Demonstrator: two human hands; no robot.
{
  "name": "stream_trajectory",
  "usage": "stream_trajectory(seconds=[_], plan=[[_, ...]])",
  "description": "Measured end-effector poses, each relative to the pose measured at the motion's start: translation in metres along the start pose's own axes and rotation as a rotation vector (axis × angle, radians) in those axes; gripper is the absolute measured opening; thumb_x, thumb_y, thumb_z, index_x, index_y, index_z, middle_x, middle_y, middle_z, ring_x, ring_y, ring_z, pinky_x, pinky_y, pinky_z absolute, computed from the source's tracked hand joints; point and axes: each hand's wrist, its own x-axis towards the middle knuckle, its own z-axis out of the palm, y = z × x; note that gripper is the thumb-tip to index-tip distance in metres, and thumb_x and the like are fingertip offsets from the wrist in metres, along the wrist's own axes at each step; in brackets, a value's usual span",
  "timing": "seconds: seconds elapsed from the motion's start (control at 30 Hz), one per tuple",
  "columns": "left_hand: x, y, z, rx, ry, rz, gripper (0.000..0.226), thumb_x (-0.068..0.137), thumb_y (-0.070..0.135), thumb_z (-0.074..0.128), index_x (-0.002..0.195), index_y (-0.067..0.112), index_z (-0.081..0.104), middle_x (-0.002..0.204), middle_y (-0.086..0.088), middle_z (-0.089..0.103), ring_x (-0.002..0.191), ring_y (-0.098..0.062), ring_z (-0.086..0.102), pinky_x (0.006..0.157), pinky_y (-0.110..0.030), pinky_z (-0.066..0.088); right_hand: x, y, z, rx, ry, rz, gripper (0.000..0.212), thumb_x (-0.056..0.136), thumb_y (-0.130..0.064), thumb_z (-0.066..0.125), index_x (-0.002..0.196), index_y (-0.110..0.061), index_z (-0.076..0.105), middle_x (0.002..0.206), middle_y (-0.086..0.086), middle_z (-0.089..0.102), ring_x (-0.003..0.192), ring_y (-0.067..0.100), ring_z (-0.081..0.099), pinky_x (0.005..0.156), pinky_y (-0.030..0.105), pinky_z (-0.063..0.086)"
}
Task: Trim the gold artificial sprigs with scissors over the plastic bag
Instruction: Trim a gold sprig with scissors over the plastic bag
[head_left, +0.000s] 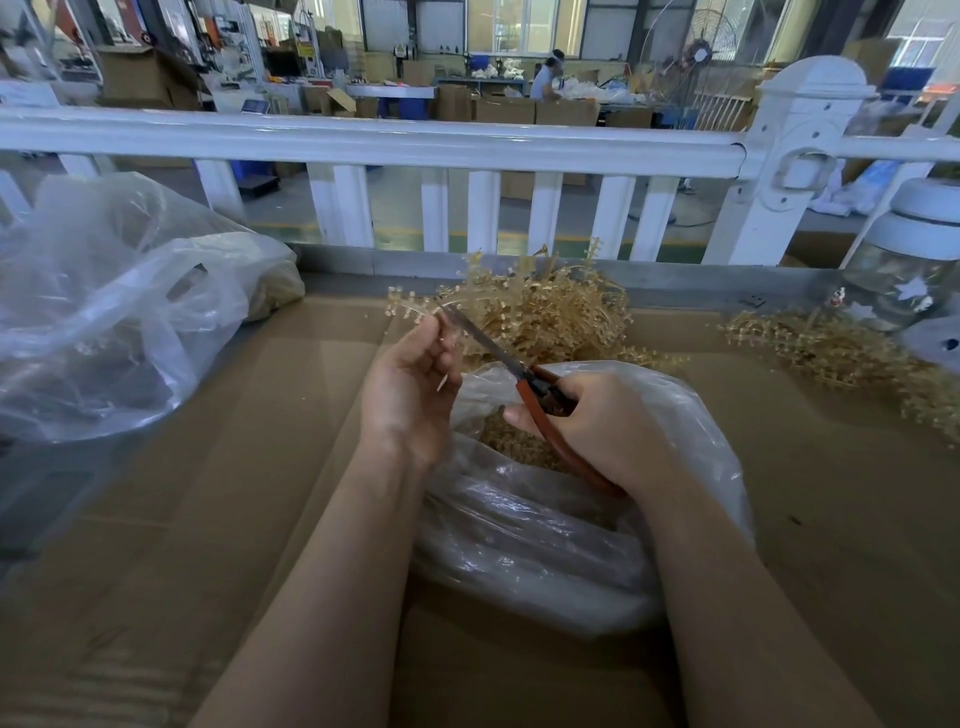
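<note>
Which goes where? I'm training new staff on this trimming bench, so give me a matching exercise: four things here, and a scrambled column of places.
Things:
1. scissors
2. sprig
3. jar
4. bag

Places:
A. far right, by the fence post
B. pinched in the left hand
C. on the cardboard, under both hands
D. gripped in the right hand

Pairs: 1-D, 2-B, 3-A, 4-C
</note>
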Motion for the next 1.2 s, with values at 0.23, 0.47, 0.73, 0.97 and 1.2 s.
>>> stream_trajectory(seconds=[0.23, 0.47, 0.73, 0.97, 1.2], plan=[[0.002, 0.002, -0.002, -0.054, 0.136, -0.016, 0.009, 0.096, 0.017, 0.059, 0.092, 0.015, 0.067, 0.07, 0.006, 0.058, 0.057, -0.003, 0.048, 0.054, -0.014, 0.042, -0.002, 0.0, -0.002, 0.057, -0.01, -0.039, 0.054, 0.062, -0.082, 0.063, 0.068, -0.028, 0.067, 0.051, -0.013, 0.059, 0.05, 0.002, 0.056, 0.056, 0.025, 0.04], [-0.001, -0.004, 0.003, 0.256, 0.085, 0.097, 0.02, 0.096, 0.009, 0.058, 0.08, 0.017, 0.066, 0.061, 0.01, 0.061, 0.053, 0.0, 0.05, 0.056, -0.016, 0.041, -0.003, -0.003, -0.001, -0.162, 0.121, -0.092, 0.054, 0.071, -0.082, 0.057, 0.086, -0.031, 0.065, 0.067, -0.013, 0.063, 0.064, 0.003, 0.06, 0.058, 0.023, 0.042], [-0.003, -0.008, 0.004, 0.432, 0.018, 0.206, 0.036, 0.096, 0.004, 0.055, 0.065, 0.02, 0.065, 0.056, 0.012, 0.058, 0.053, 0.001, 0.051, 0.062, -0.02, 0.04, -0.003, -0.001, 0.001, -0.272, 0.186, -0.093, 0.054, 0.077, -0.083, 0.055, 0.107, -0.038, 0.062, 0.085, -0.025, 0.063, 0.079, 0.001, 0.058, 0.067, 0.023, 0.049], [-0.004, -0.008, 0.005, 0.402, -0.038, 0.208, 0.026, 0.094, 0.005, 0.059, 0.072, 0.015, 0.068, 0.063, 0.007, 0.065, 0.059, -0.003, 0.055, 0.061, -0.014, 0.045, -0.004, -0.006, 0.003, -0.31, 0.25, -0.096, 0.056, 0.075, -0.084, 0.054, 0.105, -0.039, 0.065, 0.072, -0.028, 0.053, 0.069, -0.001, 0.051, 0.059, 0.021, 0.042], [-0.004, -0.006, 0.005, 0.363, -0.042, 0.209, 0.022, 0.093, 0.003, 0.059, 0.074, 0.009, 0.067, 0.066, 0.002, 0.064, 0.063, -0.011, 0.043, 0.061, -0.018, 0.043, -0.003, -0.008, 0.003, -0.364, 0.299, -0.081, 0.073, 0.065, -0.095, 0.037, 0.105, -0.041, 0.067, 0.067, -0.029, 0.053, 0.062, -0.006, 0.049, 0.053, 0.016, 0.039]])
